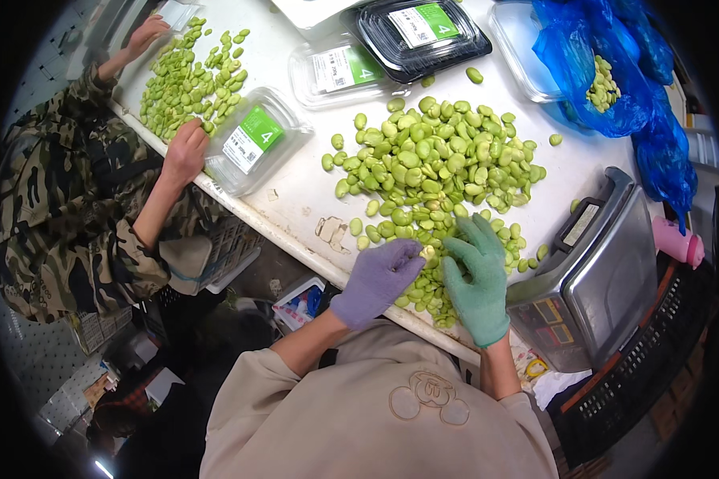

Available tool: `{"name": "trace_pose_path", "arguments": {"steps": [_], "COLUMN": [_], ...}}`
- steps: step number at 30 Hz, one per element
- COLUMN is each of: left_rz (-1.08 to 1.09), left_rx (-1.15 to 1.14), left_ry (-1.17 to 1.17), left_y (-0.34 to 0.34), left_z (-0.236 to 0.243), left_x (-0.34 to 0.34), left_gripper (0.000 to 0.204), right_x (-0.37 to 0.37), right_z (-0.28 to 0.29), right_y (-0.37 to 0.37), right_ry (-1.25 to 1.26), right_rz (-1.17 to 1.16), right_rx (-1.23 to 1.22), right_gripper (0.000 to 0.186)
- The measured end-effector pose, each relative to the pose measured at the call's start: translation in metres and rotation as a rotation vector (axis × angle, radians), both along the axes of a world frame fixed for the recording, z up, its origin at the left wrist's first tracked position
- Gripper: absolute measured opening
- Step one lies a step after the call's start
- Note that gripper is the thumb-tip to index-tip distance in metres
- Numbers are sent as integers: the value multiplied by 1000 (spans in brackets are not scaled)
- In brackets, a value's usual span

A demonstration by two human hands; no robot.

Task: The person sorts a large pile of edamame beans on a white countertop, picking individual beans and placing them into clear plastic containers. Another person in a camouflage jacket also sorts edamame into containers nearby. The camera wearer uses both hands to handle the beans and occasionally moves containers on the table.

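A big heap of green shelled broad beans [447, 156] covers the middle of the white table and trails toward its front edge. At the near end of the heap, my left hand [381, 275], in a purple glove, is closed with thumb and fingertips together. A pale yellowish broad bean [427, 252] shows at those fingertips. Just to the right, my right hand [478, 279], in a green glove, lies over the beans with thumb and fingers apart. Nothing shows in its grip, though its palm side is hidden.
A metal weighing scale [611, 275] stands on the right. Behind the heap are labelled clear trays [335, 72], a black tray [423, 36] and a blue plastic bag [615, 104] holding beans. At left, a person in camouflage sleeves [96, 263] handles another bean pile [188, 92] beside a clear labelled box [256, 140].
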State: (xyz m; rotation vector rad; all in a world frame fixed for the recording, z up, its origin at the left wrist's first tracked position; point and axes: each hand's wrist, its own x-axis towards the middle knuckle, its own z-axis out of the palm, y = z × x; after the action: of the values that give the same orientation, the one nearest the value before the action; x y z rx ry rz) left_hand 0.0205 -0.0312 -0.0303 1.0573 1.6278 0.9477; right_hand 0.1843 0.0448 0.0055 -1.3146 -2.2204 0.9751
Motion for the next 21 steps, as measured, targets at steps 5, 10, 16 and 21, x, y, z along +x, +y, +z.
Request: {"name": "trace_pose_path", "arguments": {"steps": [5,10,16,21], "left_rz": [44,97,51,-34], "left_rx": [-481,-523,-520,-477], "left_ry": [-1076,-1552,-1410,-969], "left_y": [9,-2,-5,2], "left_z": [34,31,29,46], "left_x": [-22,-16,-14,-18], "left_gripper": [24,24,31,37], "right_x": [3,-4,-4,-5], "right_z": [6,29,22,17], "right_y": [-4,3,-1,-4], "right_ry": [327,465,413,414], "right_rz": [-17,-51,-73,-103], "right_rx": [-504,-953,-842,-775], "right_gripper": [37,38,24,15]}}
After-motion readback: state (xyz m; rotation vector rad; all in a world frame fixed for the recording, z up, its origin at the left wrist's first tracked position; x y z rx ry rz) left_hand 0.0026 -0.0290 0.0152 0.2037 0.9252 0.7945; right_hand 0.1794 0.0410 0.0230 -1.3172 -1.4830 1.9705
